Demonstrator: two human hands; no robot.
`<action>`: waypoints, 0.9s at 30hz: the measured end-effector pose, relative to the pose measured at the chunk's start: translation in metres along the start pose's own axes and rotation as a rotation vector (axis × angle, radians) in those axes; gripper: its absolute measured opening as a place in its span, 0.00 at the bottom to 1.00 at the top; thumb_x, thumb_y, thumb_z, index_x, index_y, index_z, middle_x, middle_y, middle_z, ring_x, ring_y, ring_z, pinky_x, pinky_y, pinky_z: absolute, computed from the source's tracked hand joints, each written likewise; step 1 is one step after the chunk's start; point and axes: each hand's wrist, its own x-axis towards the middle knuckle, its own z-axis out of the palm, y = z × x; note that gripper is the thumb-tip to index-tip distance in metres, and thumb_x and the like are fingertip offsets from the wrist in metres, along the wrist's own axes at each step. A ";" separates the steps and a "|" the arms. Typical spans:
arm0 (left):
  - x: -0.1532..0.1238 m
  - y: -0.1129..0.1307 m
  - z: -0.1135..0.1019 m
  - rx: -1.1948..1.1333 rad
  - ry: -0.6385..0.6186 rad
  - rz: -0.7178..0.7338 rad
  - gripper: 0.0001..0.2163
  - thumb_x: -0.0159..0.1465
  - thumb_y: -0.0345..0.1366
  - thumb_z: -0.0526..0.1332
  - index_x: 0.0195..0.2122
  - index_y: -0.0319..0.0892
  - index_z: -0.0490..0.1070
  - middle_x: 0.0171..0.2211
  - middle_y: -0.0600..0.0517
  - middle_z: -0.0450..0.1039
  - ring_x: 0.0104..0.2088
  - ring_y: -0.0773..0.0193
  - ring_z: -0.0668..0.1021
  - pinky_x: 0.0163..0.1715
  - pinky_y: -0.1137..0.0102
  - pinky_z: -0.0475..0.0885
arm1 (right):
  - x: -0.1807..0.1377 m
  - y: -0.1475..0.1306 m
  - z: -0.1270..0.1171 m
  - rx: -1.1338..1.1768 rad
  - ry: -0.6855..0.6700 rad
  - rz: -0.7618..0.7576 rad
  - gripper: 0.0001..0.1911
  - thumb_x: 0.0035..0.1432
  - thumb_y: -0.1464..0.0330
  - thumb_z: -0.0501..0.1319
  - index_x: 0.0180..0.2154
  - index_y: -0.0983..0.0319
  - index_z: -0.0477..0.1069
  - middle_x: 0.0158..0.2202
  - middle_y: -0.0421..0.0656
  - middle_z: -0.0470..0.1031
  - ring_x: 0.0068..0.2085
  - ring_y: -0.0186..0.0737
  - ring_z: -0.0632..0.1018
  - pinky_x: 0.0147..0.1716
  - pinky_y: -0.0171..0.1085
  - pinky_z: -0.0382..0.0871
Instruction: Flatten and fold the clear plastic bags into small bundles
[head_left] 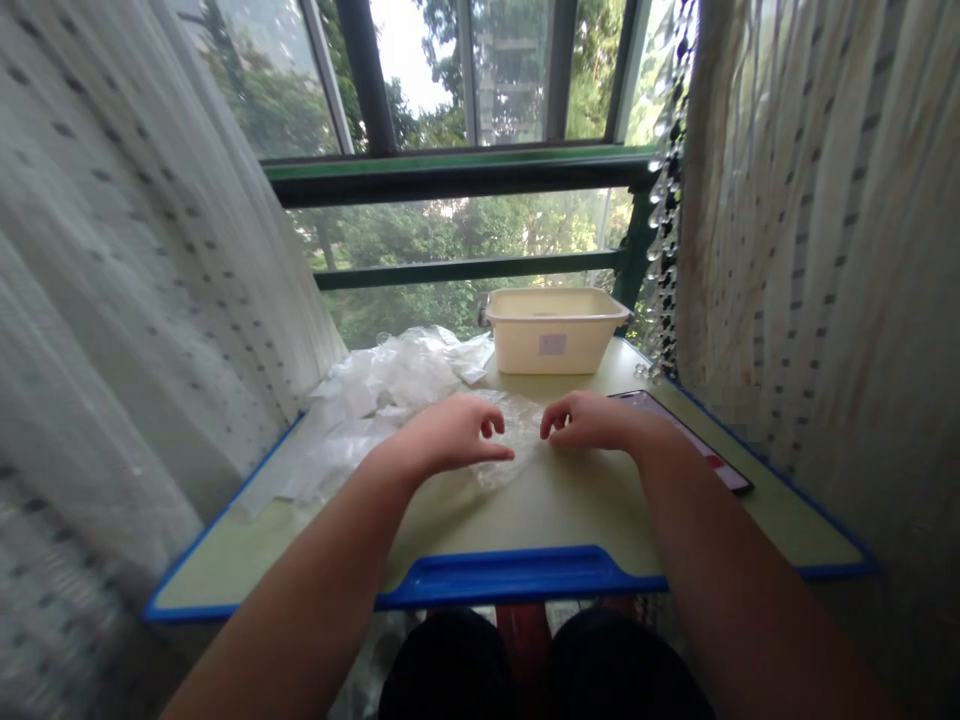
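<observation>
Plastic bag [517,440] is lying flat between us; our left hand [450,432] and right hand [592,420] are pinching its edges with curled fingers. We are pressing it on the desk [570,500] so it is staying spread, with the bag pile [382,390] and the tub [553,328] waiting behind.

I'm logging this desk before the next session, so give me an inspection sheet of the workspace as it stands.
Surface: pale green desk with blue edging, set against a window.
Job's things: one clear plastic bag lies flat between the hands; a heap of clear plastic bags sits at the left rear.
Clutter: cream plastic tub at the rear; a phone lies flat beside the right wrist.
Hands: left hand and right hand rest on the bag with fingers curled at its edges.
Cables: nothing seen.
Surroundings: dotted white curtains on both sides, a bead string, trees outside.
</observation>
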 end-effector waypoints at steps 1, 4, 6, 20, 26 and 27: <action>-0.001 0.004 0.003 0.035 -0.038 0.017 0.16 0.50 0.51 0.61 0.33 0.45 0.74 0.31 0.53 0.75 0.29 0.62 0.74 0.26 0.72 0.63 | 0.000 0.000 0.001 -0.014 -0.034 0.022 0.12 0.42 0.67 0.59 0.32 0.57 0.76 0.29 0.39 0.74 0.28 0.35 0.73 0.24 0.30 0.61; -0.001 0.008 0.008 0.120 -0.131 0.034 0.15 0.48 0.49 0.63 0.30 0.45 0.74 0.29 0.53 0.74 0.29 0.62 0.74 0.27 0.71 0.62 | 0.001 0.002 0.002 -0.022 -0.084 0.063 0.12 0.42 0.67 0.59 0.32 0.58 0.76 0.29 0.40 0.75 0.29 0.37 0.73 0.24 0.31 0.62; -0.002 0.007 0.009 0.117 -0.157 0.052 0.18 0.47 0.52 0.63 0.34 0.45 0.73 0.31 0.53 0.74 0.30 0.61 0.73 0.27 0.71 0.63 | 0.000 0.002 0.001 -0.013 -0.098 0.072 0.13 0.42 0.67 0.59 0.33 0.58 0.76 0.29 0.40 0.76 0.30 0.37 0.74 0.24 0.31 0.62; -0.001 0.006 0.006 0.175 -0.012 0.055 0.12 0.54 0.32 0.55 0.38 0.45 0.73 0.35 0.50 0.74 0.34 0.60 0.75 0.34 0.70 0.67 | -0.007 -0.008 -0.005 -0.046 -0.123 0.118 0.14 0.41 0.64 0.62 0.34 0.58 0.74 0.32 0.41 0.75 0.31 0.39 0.73 0.25 0.33 0.62; 0.003 -0.001 0.001 -0.072 0.087 -0.040 0.13 0.55 0.30 0.52 0.38 0.42 0.73 0.33 0.50 0.76 0.34 0.62 0.76 0.34 0.71 0.69 | 0.000 -0.002 0.003 -0.073 0.014 0.020 0.19 0.37 0.65 0.64 0.37 0.59 0.71 0.38 0.42 0.73 0.34 0.39 0.73 0.27 0.32 0.62; 0.004 -0.003 0.001 -0.120 0.097 -0.065 0.14 0.54 0.29 0.52 0.38 0.42 0.73 0.33 0.51 0.76 0.33 0.63 0.76 0.33 0.71 0.70 | 0.002 -0.002 0.005 -0.084 0.045 -0.005 0.17 0.38 0.67 0.63 0.36 0.59 0.72 0.37 0.42 0.73 0.34 0.39 0.72 0.28 0.32 0.62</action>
